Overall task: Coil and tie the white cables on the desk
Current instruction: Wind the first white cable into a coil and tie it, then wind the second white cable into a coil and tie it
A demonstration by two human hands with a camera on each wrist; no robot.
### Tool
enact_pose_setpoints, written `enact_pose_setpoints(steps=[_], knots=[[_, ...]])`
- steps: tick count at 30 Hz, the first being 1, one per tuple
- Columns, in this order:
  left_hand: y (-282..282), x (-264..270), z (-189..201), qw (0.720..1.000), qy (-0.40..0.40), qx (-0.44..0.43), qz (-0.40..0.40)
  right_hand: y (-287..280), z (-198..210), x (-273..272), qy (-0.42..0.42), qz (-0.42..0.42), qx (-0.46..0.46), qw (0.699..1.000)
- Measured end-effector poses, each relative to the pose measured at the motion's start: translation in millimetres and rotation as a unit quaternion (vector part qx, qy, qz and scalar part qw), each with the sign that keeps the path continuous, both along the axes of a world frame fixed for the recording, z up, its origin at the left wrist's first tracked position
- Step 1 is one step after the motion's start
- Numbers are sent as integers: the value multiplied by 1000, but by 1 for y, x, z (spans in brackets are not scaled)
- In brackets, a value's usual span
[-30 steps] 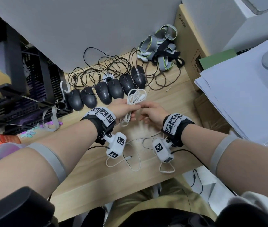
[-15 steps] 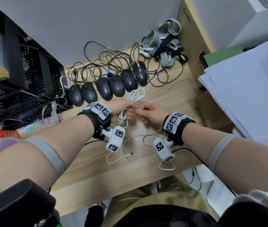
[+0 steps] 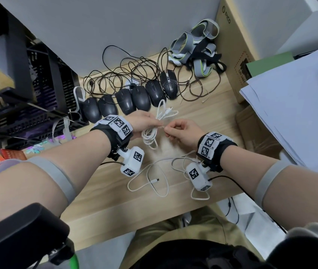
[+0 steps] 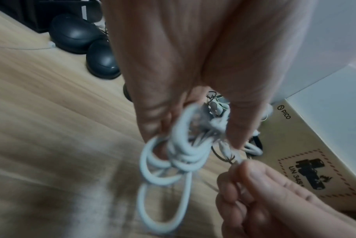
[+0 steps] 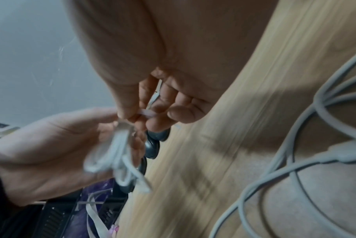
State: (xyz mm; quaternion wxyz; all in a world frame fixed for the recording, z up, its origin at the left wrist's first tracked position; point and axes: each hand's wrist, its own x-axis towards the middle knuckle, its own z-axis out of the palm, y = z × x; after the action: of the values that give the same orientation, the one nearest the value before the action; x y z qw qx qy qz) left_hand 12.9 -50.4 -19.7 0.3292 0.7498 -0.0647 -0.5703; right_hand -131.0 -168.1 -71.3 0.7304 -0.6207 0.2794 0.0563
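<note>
My left hand (image 3: 150, 125) pinches the middle of a coiled white cable (image 3: 152, 135), whose loops stick out towards the mice and hang down towards me; the coil (image 4: 173, 159) shows close up in the left wrist view. My right hand (image 3: 170, 129) pinches a thin white tie or cable end (image 5: 147, 113) right beside the coil, fingers curled. In the right wrist view the coil (image 5: 114, 154) is blurred in the left hand (image 5: 57, 149). A second white cable (image 3: 154, 181) lies loose on the wooden desk (image 3: 100, 206) under my wrists, its plug near the desk's middle.
A row of several black mice (image 3: 133, 100) with tangled dark cords (image 3: 127, 72) lies behind my hands. Grey straps (image 3: 197, 45) sit at the back, a cardboard box (image 3: 232, 47) and a paper stack (image 3: 298, 105) at right, black crates (image 3: 18, 94) at left.
Both hands moved slightly nearer to me and apart by a small gap. The right hand now pulls a thin white end out sideways from the coil held in the left hand.
</note>
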Motion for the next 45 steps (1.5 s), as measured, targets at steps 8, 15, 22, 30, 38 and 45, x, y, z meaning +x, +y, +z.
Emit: enact_pose_setpoints(steps=[8, 15, 22, 30, 38, 45], knots=[[-2, 1, -2, 997, 69, -22, 40, 2, 0, 4, 8, -13, 10, 1000], [-5, -14, -3, 988, 128, -67, 58, -5, 1, -4, 10, -23, -9, 1000], [-11, -7, -11, 990, 108, -81, 51, -1, 4, 5, 47, -83, 47, 994], [-48, -18, -17, 999, 36, -2, 6, -29, 3, 2, 247, -103, -229, 936], [-30, -3, -16, 996, -8, 60, -70, -83, -6, -20, 399, 47, -440, 803], [-7, 2, -35, 987, -46, 93, -121, -64, -3, -15, 298, 7, -581, 758]])
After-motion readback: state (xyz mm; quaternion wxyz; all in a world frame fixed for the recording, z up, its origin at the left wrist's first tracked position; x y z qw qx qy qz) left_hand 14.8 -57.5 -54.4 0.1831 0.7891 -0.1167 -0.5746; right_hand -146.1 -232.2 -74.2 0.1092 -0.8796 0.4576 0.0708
